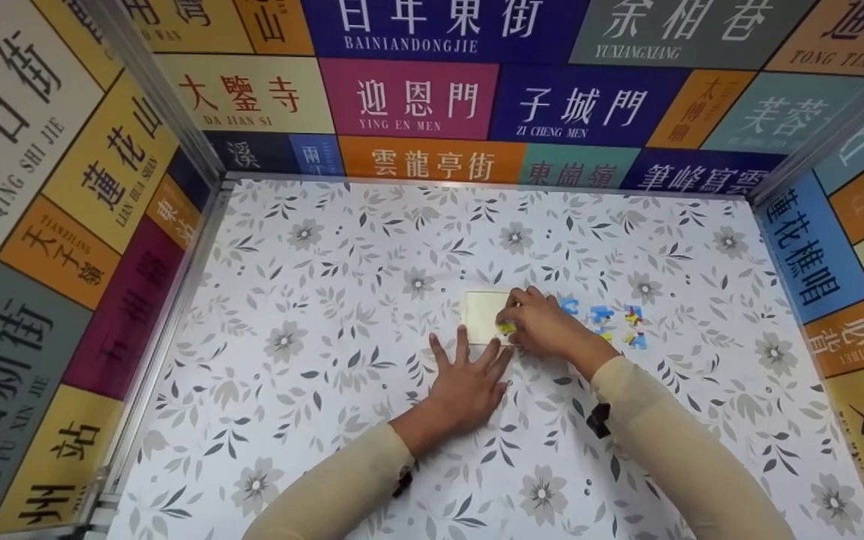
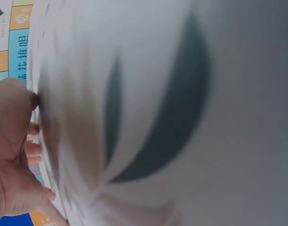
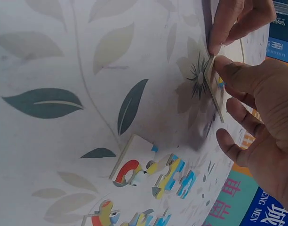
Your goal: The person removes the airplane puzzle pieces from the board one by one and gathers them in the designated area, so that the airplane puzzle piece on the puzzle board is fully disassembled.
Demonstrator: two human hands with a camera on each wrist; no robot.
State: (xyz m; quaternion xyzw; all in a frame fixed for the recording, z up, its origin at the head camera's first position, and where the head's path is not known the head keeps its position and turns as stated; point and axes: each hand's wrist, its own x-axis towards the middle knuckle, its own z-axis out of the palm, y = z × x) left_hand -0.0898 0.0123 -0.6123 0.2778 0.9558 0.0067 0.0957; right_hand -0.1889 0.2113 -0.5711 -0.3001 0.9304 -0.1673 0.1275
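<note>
A pale, flat puzzle board (image 1: 481,309) lies on the patterned tabletop. My left hand (image 1: 468,386) spreads its straight fingers, and their tips touch the board's near edge. The right hand (image 1: 544,324) bends over the board's right part, pinching a small yellowish puzzle piece (image 1: 505,328) against it; the fingers hide much of the piece. In the right wrist view, the thumb of the right hand (image 3: 271,113) meets the board's edge beside the fingertips of the left hand (image 3: 238,21). The left wrist view shows part of the left hand (image 2: 14,150) close to the table.
Several loose blue, yellow and red puzzle pieces (image 1: 601,313) lie right of the board, partly behind the right hand. Flower-and-leaf patterned covering spans the table (image 1: 342,300). Upright panels with coloured street-name signs (image 1: 417,97) border the back and both sides.
</note>
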